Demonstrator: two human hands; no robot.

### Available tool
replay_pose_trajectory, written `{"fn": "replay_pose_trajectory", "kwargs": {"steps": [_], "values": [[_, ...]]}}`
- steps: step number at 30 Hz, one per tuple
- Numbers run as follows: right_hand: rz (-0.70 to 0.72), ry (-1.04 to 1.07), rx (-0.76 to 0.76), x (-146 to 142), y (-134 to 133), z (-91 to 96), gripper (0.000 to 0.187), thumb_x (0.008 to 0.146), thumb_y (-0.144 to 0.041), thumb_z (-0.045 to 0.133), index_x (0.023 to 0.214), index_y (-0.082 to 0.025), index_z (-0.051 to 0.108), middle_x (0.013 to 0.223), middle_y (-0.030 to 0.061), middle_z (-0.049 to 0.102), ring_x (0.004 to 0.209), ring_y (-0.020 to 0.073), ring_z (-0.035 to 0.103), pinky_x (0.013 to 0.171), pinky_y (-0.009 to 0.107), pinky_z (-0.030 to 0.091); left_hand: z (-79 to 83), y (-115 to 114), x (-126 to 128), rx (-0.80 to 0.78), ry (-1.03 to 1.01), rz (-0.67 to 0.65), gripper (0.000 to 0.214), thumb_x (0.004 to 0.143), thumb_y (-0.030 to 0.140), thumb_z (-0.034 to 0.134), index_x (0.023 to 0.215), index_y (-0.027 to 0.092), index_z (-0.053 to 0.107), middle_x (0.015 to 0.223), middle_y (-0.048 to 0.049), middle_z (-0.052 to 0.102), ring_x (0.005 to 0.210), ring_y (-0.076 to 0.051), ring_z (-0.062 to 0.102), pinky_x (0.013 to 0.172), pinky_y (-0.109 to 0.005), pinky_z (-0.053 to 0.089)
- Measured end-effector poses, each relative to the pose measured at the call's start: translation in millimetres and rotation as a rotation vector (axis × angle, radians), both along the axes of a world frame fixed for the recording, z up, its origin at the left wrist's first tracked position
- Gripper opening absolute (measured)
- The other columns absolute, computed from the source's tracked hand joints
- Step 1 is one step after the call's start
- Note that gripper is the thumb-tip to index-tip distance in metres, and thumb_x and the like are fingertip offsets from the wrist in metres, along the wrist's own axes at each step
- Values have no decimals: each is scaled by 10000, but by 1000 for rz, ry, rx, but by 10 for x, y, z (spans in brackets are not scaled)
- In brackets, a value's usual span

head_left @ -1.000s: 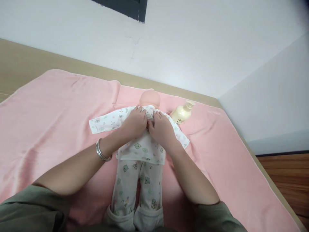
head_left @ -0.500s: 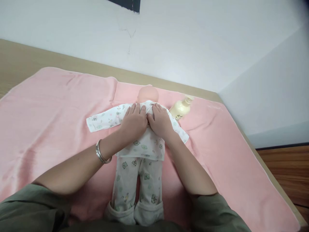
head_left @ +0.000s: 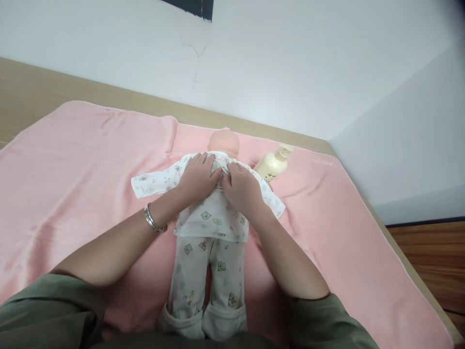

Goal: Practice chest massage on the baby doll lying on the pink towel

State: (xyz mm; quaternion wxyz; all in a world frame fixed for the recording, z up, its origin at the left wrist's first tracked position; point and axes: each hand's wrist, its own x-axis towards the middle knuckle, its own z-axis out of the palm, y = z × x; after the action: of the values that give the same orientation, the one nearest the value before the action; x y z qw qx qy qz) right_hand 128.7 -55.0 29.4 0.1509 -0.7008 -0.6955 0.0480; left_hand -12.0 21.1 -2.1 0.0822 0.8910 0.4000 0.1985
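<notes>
A baby doll lies on its back on a pink towel (head_left: 72,160), its bare head (head_left: 223,141) pointing away from me. It wears a white printed shirt (head_left: 212,218) and matching trousers (head_left: 203,276). My left hand (head_left: 198,177) and my right hand (head_left: 242,188) rest side by side on the doll's chest just below the collar. Their fingers are curled, and the thumbs meet in the middle and pinch the shirt front. A silver bracelet (head_left: 152,220) sits on my left wrist.
A cream pump bottle (head_left: 271,165) lies on the towel beside the doll's right-hand sleeve. The towel covers a wooden table (head_left: 36,87) set against a white wall. The table edge and a wooden floor (head_left: 432,252) are at the right.
My hands lay flat on the doll's chest half a second ago; now the fingers have curled and the thumbs gather the shirt front near the collar. The doll has not shifted.
</notes>
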Motion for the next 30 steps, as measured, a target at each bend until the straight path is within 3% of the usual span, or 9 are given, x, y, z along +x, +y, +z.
{"fn": "replay_pose_trajectory", "kwargs": {"steps": [5,9,15,18,20,23,27,30], "values": [[-39,54,-3,142,204,-148,555,1064,-294,327,1523,-22,480,1636,203,469,1560,315,398,1294,494,309,21,-205,71,-16,-12,84,382,1034,292,331,1263,110,576,1296,-227,625,1289,-378,543,1119,-583,431],[-21,37,-23,199,270,-183,565,1069,-327,318,1507,-16,494,1644,214,453,1557,327,399,1283,508,319,79,-339,112,-33,-17,97,420,1042,279,323,1358,103,536,1428,-219,568,1426,-378,459,1199,-580,377],[43,-14,8,75,75,-75,548,1050,-305,362,1490,-13,508,1555,231,558,1490,353,483,1247,530,368,61,-85,24,-3,71,-39,309,967,161,334,926,154,639,1140,-207,648,1166,-366,566,1043,-583,467],[37,10,41,-13,-21,-26,507,1034,-321,419,1427,-48,589,1481,211,630,1450,340,530,1238,492,399,37,47,-27,62,144,-85,328,969,172,323,849,166,628,1033,-192,649,1035,-345,579,958,-558,495],[2,49,49,-25,-26,-13,451,1032,-332,433,1357,-108,650,1419,181,679,1401,324,575,1201,477,446,39,39,-29,72,142,-73,356,995,203,301,901,163,643,1041,-190,656,1037,-342,585,955,-554,498],[-21,97,42,36,59,-43,430,1048,-307,372,1298,-141,679,1413,157,684,1398,302,576,1169,457,474,64,-124,24,30,91,21,391,1030,265,291,1065,126,655,1200,-230,654,1197,-374,576,1050,-586,464],[-25,62,17,148,210,-133,520,1059,-271,321,1457,-28,552,1586,213,529,1516,334,453,1263,509,354,95,-370,116,-41,28,131,470,1046,300,313,1373,54,543,1496,-272,527,1451,-415,446,1179,-611,389],[-19,13,-28,157,216,-149,577,1075,-300,305,1542,10,444,1650,233,434,1564,356,380,1282,551,311,84,-383,124,-57,-3,110,460,1028,265,336,1408,89,527,1491,-236,545,1457,-390,446,1189,-601,397]]}}
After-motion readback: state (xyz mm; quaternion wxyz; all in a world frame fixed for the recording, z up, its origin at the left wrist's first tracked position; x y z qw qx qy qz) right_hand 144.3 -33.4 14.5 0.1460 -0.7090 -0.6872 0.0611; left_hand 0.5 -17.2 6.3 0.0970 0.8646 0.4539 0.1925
